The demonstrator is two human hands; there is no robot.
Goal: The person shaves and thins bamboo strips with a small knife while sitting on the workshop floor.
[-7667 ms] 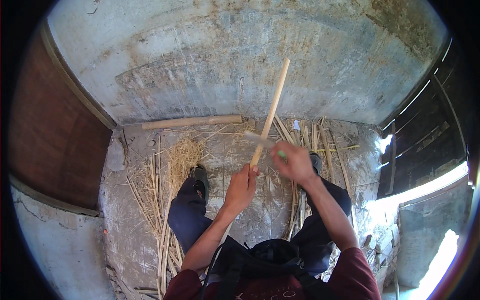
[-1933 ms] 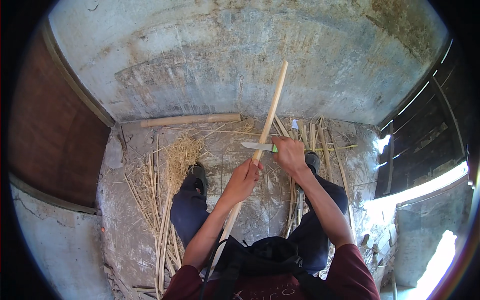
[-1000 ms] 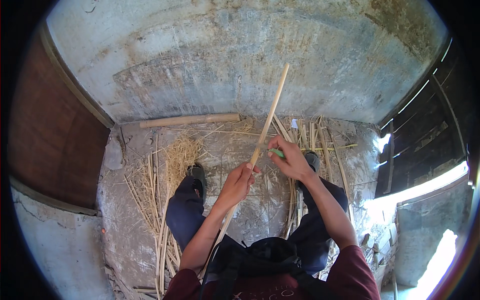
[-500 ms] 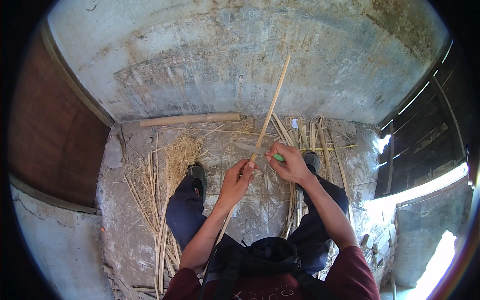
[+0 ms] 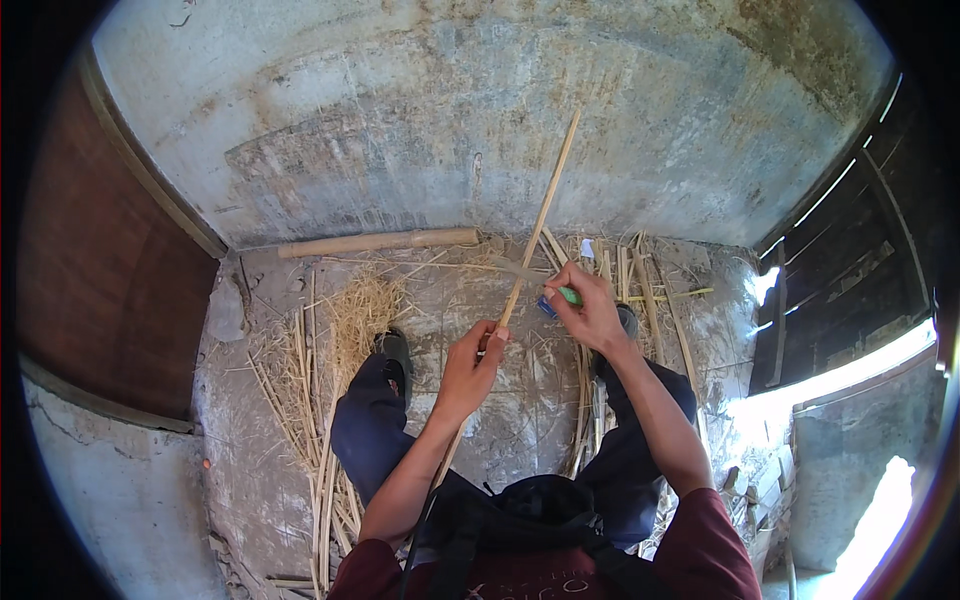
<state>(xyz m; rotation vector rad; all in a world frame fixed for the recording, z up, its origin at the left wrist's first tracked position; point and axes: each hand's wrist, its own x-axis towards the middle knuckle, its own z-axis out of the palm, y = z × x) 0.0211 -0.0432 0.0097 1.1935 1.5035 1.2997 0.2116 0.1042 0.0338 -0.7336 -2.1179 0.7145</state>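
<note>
A long, thin bamboo strip [image 5: 553,185] slants up from beside my left forearm toward the wall. My left hand [image 5: 472,367] is closed around it at about its middle. My right hand [image 5: 587,308] grips a knife with a green handle [image 5: 570,296]. The knife's blade [image 5: 522,270], slightly blurred, lies across the strip a little above my left hand. A small blue thing [image 5: 546,307] shows at the edge of my right hand; I cannot make out what it is.
A thick bamboo pole [image 5: 380,242] lies along the wall's foot. Pale shavings [image 5: 362,310] are heaped by my left foot, with long strips [image 5: 326,480] beside them. More strips [image 5: 672,320] lie around my right foot. A brown panel [image 5: 120,250] stands at the left.
My right hand and the knife have moved up along the strip, away from my left hand. The left hand and the strip have barely moved.
</note>
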